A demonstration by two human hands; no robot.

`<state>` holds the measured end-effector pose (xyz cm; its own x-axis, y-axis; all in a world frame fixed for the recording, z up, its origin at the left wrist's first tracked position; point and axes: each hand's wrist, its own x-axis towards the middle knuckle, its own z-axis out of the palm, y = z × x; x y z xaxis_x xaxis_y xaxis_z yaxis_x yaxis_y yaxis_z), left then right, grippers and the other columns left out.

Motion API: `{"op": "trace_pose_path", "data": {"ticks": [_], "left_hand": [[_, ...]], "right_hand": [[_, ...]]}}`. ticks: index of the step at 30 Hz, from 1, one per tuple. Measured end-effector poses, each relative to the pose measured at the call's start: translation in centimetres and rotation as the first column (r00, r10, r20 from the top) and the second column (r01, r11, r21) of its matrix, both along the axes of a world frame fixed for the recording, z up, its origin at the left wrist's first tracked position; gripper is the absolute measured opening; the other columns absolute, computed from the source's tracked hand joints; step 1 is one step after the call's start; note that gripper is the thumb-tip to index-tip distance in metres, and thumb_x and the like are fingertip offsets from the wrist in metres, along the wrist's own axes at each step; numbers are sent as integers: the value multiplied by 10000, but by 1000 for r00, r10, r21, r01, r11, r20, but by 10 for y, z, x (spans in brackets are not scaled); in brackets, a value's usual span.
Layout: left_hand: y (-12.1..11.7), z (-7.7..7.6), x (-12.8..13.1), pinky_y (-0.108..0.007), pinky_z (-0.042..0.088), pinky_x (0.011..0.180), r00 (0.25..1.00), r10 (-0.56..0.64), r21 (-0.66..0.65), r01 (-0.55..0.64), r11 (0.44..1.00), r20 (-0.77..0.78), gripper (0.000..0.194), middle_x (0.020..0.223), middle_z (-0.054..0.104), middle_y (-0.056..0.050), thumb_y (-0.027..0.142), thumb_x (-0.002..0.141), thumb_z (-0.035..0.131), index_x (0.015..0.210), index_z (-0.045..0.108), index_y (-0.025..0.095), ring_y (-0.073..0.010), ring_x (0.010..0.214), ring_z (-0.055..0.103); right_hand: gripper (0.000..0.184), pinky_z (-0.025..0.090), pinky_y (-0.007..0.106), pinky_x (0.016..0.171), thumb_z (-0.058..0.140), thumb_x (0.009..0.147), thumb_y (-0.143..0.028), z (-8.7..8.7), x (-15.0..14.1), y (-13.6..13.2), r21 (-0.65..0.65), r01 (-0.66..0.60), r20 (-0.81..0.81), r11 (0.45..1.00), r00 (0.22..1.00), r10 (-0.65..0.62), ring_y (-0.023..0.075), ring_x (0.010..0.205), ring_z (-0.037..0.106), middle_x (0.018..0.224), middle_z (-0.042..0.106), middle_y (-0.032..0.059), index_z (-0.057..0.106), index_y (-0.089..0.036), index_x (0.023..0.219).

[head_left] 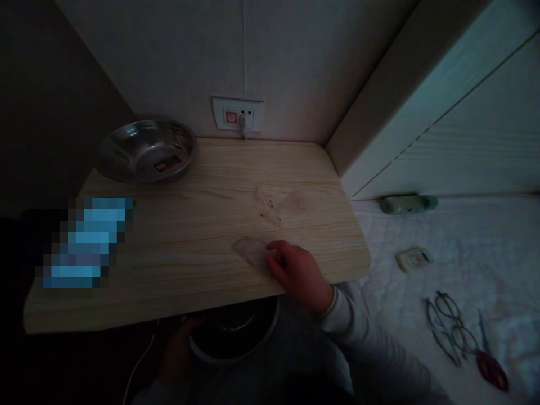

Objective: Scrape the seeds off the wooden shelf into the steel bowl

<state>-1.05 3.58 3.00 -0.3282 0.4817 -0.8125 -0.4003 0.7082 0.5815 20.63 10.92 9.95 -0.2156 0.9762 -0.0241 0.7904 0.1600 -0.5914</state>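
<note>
My right hand (297,273) is over the front edge of the wooden tabletop, closed in a pinch on a thin, see-through sheet (252,251) that lies against the wood; its material I cannot make out. Beyond the sheet are a dusty smear and several dark crumbs (272,216). Below the table's front edge, in shadow, my left hand (179,346) grips the left side of a dark round bowl (234,334) with a pale rim. The tabletop partly hides the bowl, and its contents are too dark to tell.
A steel basin (147,151) stands at the table's (189,275) back left, near a pixelated blue screen (86,242). A wall socket (238,114) holds a plug. On the white quilted bedding (388,315) lie a green object (408,203), a small box (414,259), glasses (451,326) and red-handled scissors (491,368).
</note>
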Motion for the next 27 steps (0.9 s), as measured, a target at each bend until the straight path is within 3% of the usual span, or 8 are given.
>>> {"op": "trace_pose_path", "data": {"ticks": [5,11,14,18,23,27], "left_hand": [[7,4,4,-385,451,812,1000,14,-74,-12,997,21,140,479,612,-11,143,500,583,398,542,229,-269,775,617],[4,1,8,-395,462,769,995,52,-123,-41,992,87,110,521,633,0,133,528,565,462,563,222,-255,717,626],[1,-5,9,-382,471,740,992,25,-101,-13,995,124,70,561,653,-10,161,552,565,507,581,213,-257,754,630],[-3,-8,11,-387,479,715,989,-7,-186,35,982,149,81,530,646,-26,162,568,555,501,573,203,-267,763,637],[-6,-4,21,-366,484,718,992,6,-102,7,995,129,71,579,669,-13,152,571,575,604,617,200,-252,789,641],[-3,2,25,-353,492,696,989,-9,-110,26,994,150,98,583,672,-14,133,562,588,633,624,190,-248,762,647]], "right_hand": [[216,385,231,527,438,813,-282,0,28,8,-2,135,11,991,991,-135,126,536,526,589,569,-2,534,-155,960],[222,383,236,532,441,807,-295,-2,52,17,33,223,8,974,975,-224,129,545,541,603,578,2,541,-159,951],[225,389,230,536,443,809,-306,-2,60,18,19,232,-66,972,971,-231,122,555,539,624,580,0,540,-162,953],[216,384,211,515,443,813,-322,-1,71,19,5,250,-189,968,951,-244,107,546,517,613,555,-17,539,-173,936],[220,380,212,521,446,809,-330,0,78,23,42,319,-221,947,927,-303,105,554,511,628,555,-18,535,-177,939],[227,365,216,508,448,805,-333,1,73,24,30,294,-200,955,938,-282,101,519,481,576,513,-33,541,-170,934]]}}
